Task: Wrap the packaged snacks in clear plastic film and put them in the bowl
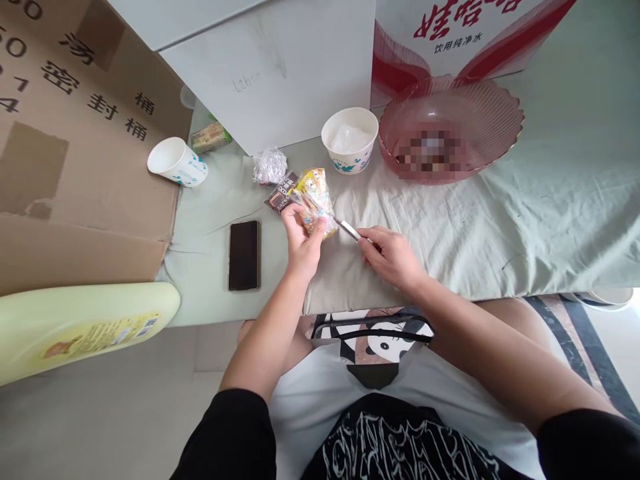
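My left hand (304, 245) grips a yellow printed packet (315, 183) in clear plastic, thumb on the near side. In my right hand (393, 257) is a slim knife (349, 230) with a pale handle section, and its tip meets the packet's right side. Whether the tip has gone through the plastic is too small to tell. A dark brown packet (280, 195) lies just behind my left fingers, partly covered by the yellow one. Beyond it rests a crumpled ball of clear wrap (270, 165). A white paper bowl (351, 162) with clear plastic inside stands behind both hands.
A phone (244, 255) lies left of my left arm. Farther left are a tipped paper cup (177, 162), a small green-and-tan pack (211, 137), a cardboard box (90, 167) and a pale yellow jug (100, 327). A pink ribbed bowl (487, 127) sits back right, before white boxes (300, 80).
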### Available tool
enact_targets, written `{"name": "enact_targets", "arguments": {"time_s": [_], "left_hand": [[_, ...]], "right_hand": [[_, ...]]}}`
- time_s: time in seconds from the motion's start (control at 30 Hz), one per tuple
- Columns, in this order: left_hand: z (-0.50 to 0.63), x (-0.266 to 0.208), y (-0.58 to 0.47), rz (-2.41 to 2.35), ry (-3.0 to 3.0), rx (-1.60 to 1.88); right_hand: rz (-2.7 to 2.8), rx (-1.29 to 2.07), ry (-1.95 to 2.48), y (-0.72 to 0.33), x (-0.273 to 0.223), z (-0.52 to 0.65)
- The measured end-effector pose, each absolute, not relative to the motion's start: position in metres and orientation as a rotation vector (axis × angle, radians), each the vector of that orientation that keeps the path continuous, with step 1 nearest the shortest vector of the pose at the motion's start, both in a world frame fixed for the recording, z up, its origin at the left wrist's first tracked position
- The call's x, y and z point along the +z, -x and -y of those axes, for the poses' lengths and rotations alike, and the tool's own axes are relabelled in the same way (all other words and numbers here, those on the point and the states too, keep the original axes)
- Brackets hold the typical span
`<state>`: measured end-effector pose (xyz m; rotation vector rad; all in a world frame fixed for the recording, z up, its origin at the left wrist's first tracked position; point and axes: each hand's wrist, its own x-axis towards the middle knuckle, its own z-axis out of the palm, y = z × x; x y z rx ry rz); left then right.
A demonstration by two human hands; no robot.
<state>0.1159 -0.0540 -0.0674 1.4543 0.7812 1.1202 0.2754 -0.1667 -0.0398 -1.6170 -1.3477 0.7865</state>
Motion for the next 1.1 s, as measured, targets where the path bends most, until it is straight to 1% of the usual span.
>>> {"name": "enact_targets", "arguments": {"time_s": [0.1,0.2,0.37,0.5,0.57,0.63,0.77,0.87,0.97,1.1], "left_hand": [[0.048,-0.063,-0.111,-0.771,-1.330,1.155],[0.043,-0.056,-0.107,-0.810,-1.201,1.170],[0.045,-0.053,-0.112,-0.843,-1.077,1.209],[0.063,-0.058,-0.124,-0.828,-1.080,1.084],[0.074,-0.058,-0.128,-0.826,-1.160,1.039],[0.080,-0.057,-0.127,-0.869,-1.356,1.021],[0.071,-0.050,-0.110,-1.240,-1.832,0.945],[0.053,-0.050,-0.095,-1.411,-2.024,1.003],[0.040,-0.054,-0.090,-1.247,-2.124,1.053],[0.037,-0.054,-0.097,-1.071,-2.076,0.958]], "right_hand": [[1.479,0.777,1.620,-0.278,-0.038,0.168],[1.485,0.719,1.679,-0.287,-0.038,0.167],[1.377,0.364,1.971,-0.311,-0.042,0.165],[1.406,0.157,2.128,-0.322,-0.047,0.163],[1.454,0.123,2.055,-0.323,-0.050,0.163],[1.514,0.165,1.891,-0.323,-0.053,0.162],[1.666,0.274,1.550,-0.321,-0.056,0.161],[1.681,0.302,1.487,-0.317,-0.055,0.160],[1.679,0.309,1.528,-0.313,-0.054,0.158],[1.676,0.253,1.500,-0.313,-0.053,0.158]]}}
